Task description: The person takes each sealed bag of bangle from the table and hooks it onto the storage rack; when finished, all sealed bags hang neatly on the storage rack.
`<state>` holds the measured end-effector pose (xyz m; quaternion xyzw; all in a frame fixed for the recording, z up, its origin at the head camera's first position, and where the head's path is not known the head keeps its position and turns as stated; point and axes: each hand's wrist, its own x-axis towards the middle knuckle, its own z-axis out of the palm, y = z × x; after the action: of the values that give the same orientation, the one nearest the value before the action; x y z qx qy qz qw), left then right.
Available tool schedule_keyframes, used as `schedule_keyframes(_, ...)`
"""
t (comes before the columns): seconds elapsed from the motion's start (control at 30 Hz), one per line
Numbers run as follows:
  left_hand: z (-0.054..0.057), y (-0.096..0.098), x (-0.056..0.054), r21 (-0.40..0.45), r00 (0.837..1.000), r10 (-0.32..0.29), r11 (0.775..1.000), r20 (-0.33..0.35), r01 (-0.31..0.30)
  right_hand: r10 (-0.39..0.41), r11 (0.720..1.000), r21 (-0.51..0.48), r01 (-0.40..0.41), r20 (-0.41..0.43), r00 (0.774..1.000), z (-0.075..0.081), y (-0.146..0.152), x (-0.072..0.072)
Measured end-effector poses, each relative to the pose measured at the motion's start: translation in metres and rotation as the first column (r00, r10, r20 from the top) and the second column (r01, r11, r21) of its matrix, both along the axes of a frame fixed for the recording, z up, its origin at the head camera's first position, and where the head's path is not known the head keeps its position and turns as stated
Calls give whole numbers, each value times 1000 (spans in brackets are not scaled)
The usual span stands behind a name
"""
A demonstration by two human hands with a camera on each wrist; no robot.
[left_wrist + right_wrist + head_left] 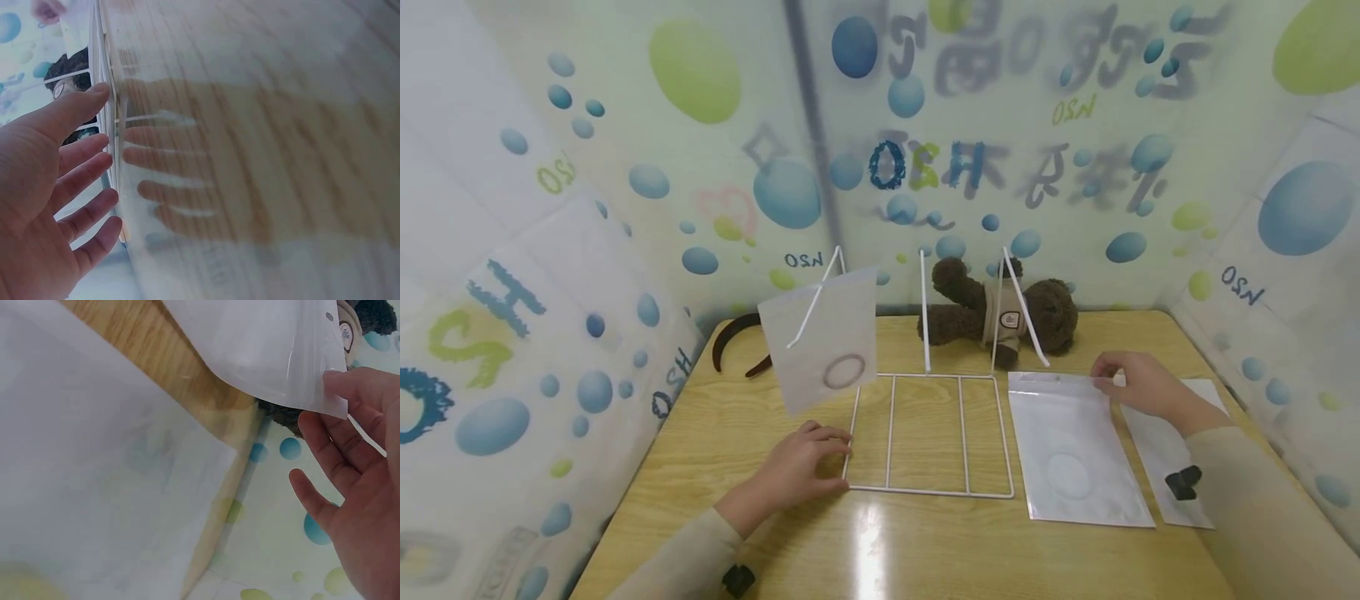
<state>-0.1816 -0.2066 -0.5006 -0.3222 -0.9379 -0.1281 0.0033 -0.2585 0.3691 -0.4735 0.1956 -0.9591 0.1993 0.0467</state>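
A white wire rack (964, 433) stands mid-table, its upright arms slanting upward at the back. My left hand (801, 467) lies by its left side, fingers loosely spread with the tips right at the wire. On the rack's left arm hangs a small translucent bag (805, 358) with a ring-shaped item inside. To the right of the rack, my right hand (1138, 383) pinches the top right corner of a white zip bag (1067, 425), thumb on top. That corner is lifted in the right wrist view. A round bangle-like shape (1070, 476) shows through the bag.
Another white bag (1172, 458) lies under my right forearm. Behind the rack, a brown teddy bear (1000, 312) lies on its side against the back wall. A dark brown headband (733, 337) sits at the back left. Printed curtain-like walls (715, 183) surround the wooden table (820, 550).
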Motion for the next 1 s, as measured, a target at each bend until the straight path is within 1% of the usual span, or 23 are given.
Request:
schedule_keyframes(0.17, 0, 0, 1, -2, 1000, 2, 1000, 2, -2, 31, 999, -16, -32, -79, 996, 8, -3, 11)
schedule_keyframes(0.37, 0, 0, 1, 5, 1000, 0, 1000, 2, -1, 54, 998, -19, -56, -117, 992, 22, -10, 24)
schedule_keyframes(0.5, 0, 0, 1, 3, 1000, -1, 1000, -1, 1, 79, 996, -18, -83, -166, 983, 29, -15, 32)
schedule_keyframes(0.73, 0, 1, 2, 7, 1000, 1, 1000, 4, -1, 104, 993, -30, -117, -288, 952, 40, -21, 45)
schedule_keyframes(0.87, 1, 2, 3, 14, 1000, -12, 1000, -18, 12, 115, 990, -40, -135, -335, 935, 50, -27, 54)
schedule_keyframes(0.97, 1, 2, 2, 17, 999, -22, 1000, -44, 23, 133, 986, -47, -163, -378, 916, 59, -33, 60)
schedule_keyframes(1.0, 1, 2, 2, 20, 999, -21, 1000, -43, 21, 140, 984, -48, -172, -394, 908, 62, -35, 62)
